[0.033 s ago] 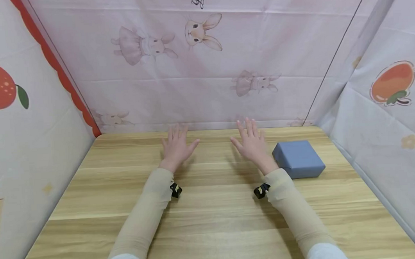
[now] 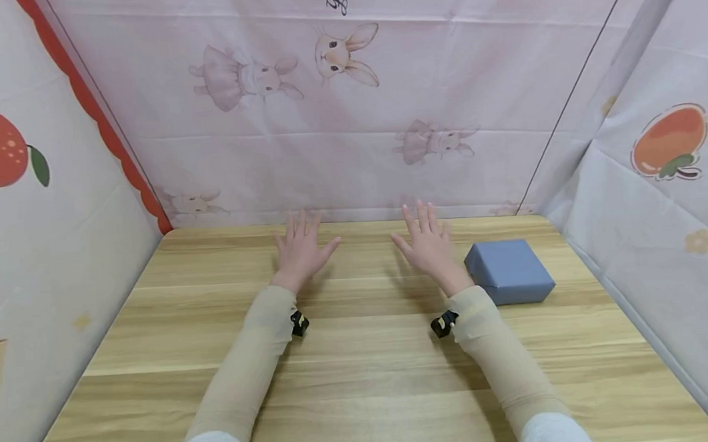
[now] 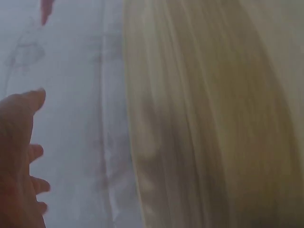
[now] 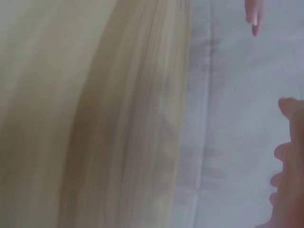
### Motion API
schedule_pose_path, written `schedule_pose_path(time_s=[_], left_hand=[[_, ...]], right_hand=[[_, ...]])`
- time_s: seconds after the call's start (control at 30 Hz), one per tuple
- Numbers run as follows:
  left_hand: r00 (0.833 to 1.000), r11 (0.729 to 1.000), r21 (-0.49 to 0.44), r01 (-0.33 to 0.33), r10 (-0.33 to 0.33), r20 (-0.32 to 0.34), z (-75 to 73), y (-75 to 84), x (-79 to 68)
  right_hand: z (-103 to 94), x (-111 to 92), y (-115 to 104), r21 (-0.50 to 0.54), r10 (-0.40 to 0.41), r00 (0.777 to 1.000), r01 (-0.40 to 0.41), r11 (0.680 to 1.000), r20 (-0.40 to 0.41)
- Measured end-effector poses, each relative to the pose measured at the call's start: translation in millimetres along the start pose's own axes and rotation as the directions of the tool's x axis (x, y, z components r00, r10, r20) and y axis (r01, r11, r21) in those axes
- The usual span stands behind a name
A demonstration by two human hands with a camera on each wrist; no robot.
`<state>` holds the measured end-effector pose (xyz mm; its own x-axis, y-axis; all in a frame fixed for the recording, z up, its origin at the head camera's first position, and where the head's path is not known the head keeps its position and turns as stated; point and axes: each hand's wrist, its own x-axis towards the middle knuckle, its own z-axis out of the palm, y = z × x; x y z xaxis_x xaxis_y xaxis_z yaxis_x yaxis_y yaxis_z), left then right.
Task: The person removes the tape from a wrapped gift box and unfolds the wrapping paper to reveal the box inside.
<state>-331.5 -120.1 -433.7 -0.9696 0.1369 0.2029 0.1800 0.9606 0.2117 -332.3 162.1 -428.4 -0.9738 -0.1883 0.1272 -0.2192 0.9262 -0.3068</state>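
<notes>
My left hand (image 2: pixel 302 256) is held over the far part of the wooden table (image 2: pixel 362 381), palm down with fingers spread and nothing in it. Level with it on the other side, my right hand (image 2: pixel 430 249) has its fingers spread too and holds nothing. Both hands cast soft shadows on the wood. A blue-grey box (image 2: pixel 513 271) lies on the table just right of the right wrist, which overlaps its left edge in the head view. In the left wrist view the thumb and fingers (image 3: pixel 35 99) show at the left edge; the right wrist view shows the right thumb (image 4: pixel 287 107).
A pink cloth wall (image 2: pixel 351 168) printed with rabbits stands along the table's far edge, close to the fingertips. White cloth walls with fruit prints rise on the left (image 2: pixel 43 250) and right (image 2: pixel 661 231). A small black device (image 2: pixel 299 322) is worn at each wrist.
Both hands have shifted very slightly to the left, the right one a little more. The blue-grey box has not moved.
</notes>
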Motion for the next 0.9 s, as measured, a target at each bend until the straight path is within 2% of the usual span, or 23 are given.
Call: schedule_pose_path(time_s=[0.13,0.2,0.37,0.5,0.7,0.9], left_hand=[[1.0,0.998,0.054,-0.022,0.022,0.01,1.4,-4.3,1.5],[0.999,0.995,0.092,-0.03,0.027,0.037,3.2,-7.3,2.3],[0.994,0.995,0.095,-0.032,0.022,0.109,7.1,-10.9,1.6],[0.99,0.995,0.09,-0.037,0.024,0.139,8.1,-10.7,1.3],[0.989,0.993,0.097,-0.059,0.045,0.143,4.6,-4.9,-1.7],[0.987,0.995,0.054,-0.09,0.082,0.138,-5.2,10.0,-7.1]], right_hand=[[3.4,4.6,-0.6,-0.014,0.0,1.0,0.001,1.0,0.027],[4.8,6.4,-0.9,-0.028,0.002,0.999,0.0,1.0,0.045],[5.4,6.6,0.3,-0.03,0.011,0.998,-0.009,1.0,0.067],[4.1,3.8,2.4,-0.033,0.018,0.997,-0.016,0.999,0.077],[-2.9,-4.5,7.9,-0.058,0.02,0.997,-0.015,0.998,0.076],[-15.3,-17.3,14.3,-0.046,0.017,0.995,-0.013,0.999,0.096]])
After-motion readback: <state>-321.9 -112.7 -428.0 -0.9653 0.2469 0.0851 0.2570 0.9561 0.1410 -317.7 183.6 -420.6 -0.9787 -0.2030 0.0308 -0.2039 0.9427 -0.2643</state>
